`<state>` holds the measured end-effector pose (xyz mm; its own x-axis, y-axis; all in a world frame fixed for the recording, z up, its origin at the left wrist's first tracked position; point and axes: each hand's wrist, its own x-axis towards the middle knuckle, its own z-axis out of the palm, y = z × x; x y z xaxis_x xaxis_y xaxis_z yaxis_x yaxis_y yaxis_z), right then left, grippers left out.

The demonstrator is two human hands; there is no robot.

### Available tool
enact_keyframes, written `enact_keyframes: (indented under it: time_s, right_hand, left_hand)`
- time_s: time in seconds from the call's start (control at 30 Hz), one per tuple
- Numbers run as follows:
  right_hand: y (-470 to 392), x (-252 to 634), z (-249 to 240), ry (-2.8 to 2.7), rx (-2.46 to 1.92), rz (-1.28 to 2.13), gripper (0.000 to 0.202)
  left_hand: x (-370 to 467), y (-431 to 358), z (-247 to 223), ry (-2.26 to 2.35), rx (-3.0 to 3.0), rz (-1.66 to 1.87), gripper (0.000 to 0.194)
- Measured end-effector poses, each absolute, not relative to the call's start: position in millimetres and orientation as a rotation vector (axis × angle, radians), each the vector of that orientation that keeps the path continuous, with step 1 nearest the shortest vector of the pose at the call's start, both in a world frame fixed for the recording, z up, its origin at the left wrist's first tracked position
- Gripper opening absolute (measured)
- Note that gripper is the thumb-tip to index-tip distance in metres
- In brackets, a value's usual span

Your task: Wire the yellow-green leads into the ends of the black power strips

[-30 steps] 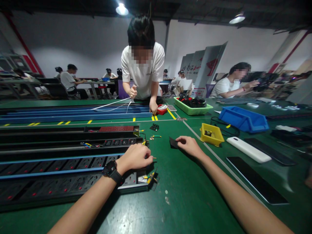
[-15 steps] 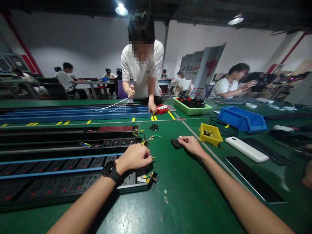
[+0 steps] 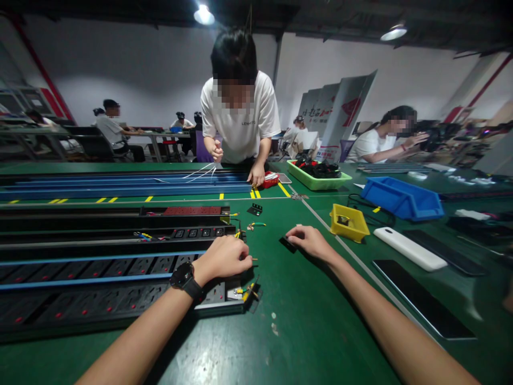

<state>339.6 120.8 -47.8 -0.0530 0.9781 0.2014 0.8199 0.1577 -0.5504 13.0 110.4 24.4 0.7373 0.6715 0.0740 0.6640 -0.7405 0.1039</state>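
My left hand (image 3: 225,259), with a black watch at the wrist, is curled over the right end of a blue-edged power strip (image 3: 80,268). A thin copper-coloured tip pokes out by its thumb; the fingers hide what they grip. To the right, my right hand (image 3: 311,241) pinches a small black plate (image 3: 287,245) at the table surface. A nearer power strip (image 3: 116,305) has green-yellow wires and a loose black end piece (image 3: 252,297). Beyond my left hand lie a strip with black sockets (image 3: 198,233) and one with a red section (image 3: 192,211).
A small black bracket (image 3: 255,209) and a green-yellow wire (image 3: 258,224) lie on the green table (image 3: 312,331). At right are a yellow bin (image 3: 352,232), a blue bin (image 3: 404,200) and a phone (image 3: 425,299). Across the table, a co-worker (image 3: 238,117) leans over blue rails (image 3: 120,190).
My right hand's black plate sits flatter and lower, near the table. The left hand stays in place on the strip. The co-worker opposite has shifted a little, and the whole view moved slightly.
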Motion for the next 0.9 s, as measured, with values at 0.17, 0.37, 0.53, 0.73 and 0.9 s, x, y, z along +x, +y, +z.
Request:
enact_keyframes:
  time_s: [0.17,0.37,0.53,0.73,0.9]
  right_hand:
    - [119.6,348.5,-46.6,-1.936,-1.760,0.250,0.018]
    - [110.0,321.9,-42.4,-2.066,-1.668,0.317,0.021]
    - [90.3,271.5,-38.4,-2.168,-1.582,0.253,0.016]
    - [68.9,233.6,-38.2,-2.211,-1.370,0.367,0.014]
    - [69.1,233.2,-40.5,-2.161,-1.279,0.443,0.012]
  left_hand:
    - [12.8,111.0,23.3,1.107,2.863,0.163,0.034]
    - [12.7,111.9,23.5,1.109,2.869,0.156,0.033]
    - [14.5,110.7,25.5,1.120,2.871,0.148,0.034]
    - [14.2,109.8,25.1,1.128,2.878,0.156,0.032]
    - [13.4,109.7,24.7,1.128,2.883,0.162,0.033]
